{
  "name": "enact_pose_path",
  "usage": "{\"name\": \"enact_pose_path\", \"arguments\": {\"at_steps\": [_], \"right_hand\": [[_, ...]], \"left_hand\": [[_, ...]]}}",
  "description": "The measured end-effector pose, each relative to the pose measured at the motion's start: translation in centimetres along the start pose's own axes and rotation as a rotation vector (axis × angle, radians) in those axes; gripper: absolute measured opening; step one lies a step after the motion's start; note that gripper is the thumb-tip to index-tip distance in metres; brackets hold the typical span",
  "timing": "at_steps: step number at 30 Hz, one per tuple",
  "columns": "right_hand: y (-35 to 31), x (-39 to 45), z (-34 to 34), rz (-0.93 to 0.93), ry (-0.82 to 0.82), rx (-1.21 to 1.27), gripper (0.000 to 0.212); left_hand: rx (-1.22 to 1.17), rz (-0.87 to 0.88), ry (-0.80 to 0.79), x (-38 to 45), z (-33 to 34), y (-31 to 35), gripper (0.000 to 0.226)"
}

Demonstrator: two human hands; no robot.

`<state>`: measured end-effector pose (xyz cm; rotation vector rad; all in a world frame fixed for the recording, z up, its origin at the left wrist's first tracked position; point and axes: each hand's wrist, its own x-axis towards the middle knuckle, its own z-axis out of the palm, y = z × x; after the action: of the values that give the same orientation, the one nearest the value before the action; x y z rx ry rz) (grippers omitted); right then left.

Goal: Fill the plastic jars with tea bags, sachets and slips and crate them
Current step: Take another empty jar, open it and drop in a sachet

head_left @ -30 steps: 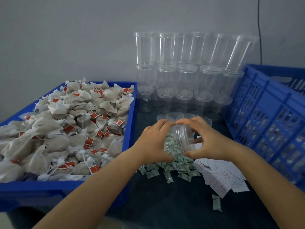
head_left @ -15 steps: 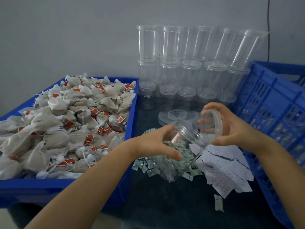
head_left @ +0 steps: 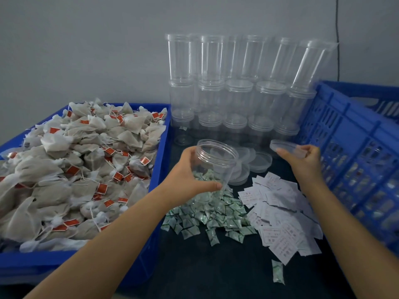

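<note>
My left hand (head_left: pixel 187 175) grips an empty clear plastic jar (head_left: pixel 216 162), mouth up and lidless, above a heap of small green-and-white sachets (head_left: pixel 211 214). My right hand (head_left: pixel 302 158) pinches the jar's clear lid (head_left: pixel 282 145) further right, beside the blue crate (head_left: pixel 354 160). White printed slips (head_left: pixel 280 212) lie in a pile right of the sachets. Tea bags with red tags (head_left: pixel 75 165) fill a blue tray (head_left: pixel 159 160) on the left. Stacked lidded jars (head_left: pixel 235 93) stand at the back against the wall.
Several loose clear lids (head_left: pixel 257 160) lie behind the held jar. One stray sachet (head_left: pixel 277 271) lies near the front of the dark tabletop (head_left: pixel 216 272). A black cable (head_left: pixel 337 35) runs down the grey wall.
The lid came off the jar. My right hand carried it to the right toward the crate, and my left hand turned the jar from tilted to upright.
</note>
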<state>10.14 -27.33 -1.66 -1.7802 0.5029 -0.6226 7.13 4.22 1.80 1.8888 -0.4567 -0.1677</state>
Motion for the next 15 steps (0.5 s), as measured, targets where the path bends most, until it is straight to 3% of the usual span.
{"name": "enact_pose_path", "arguments": {"at_steps": [8,15], "right_hand": [[3.6,1.4,1.9,0.170,0.090,-0.151,0.082],[4.0,2.8,2.4,0.204,0.029,-0.323,0.089]], "left_hand": [[0.055,0.015,-0.028,0.4,0.5,-0.2,0.104],[0.085,0.032,-0.033,0.3,0.4,-0.4,0.096]]}}
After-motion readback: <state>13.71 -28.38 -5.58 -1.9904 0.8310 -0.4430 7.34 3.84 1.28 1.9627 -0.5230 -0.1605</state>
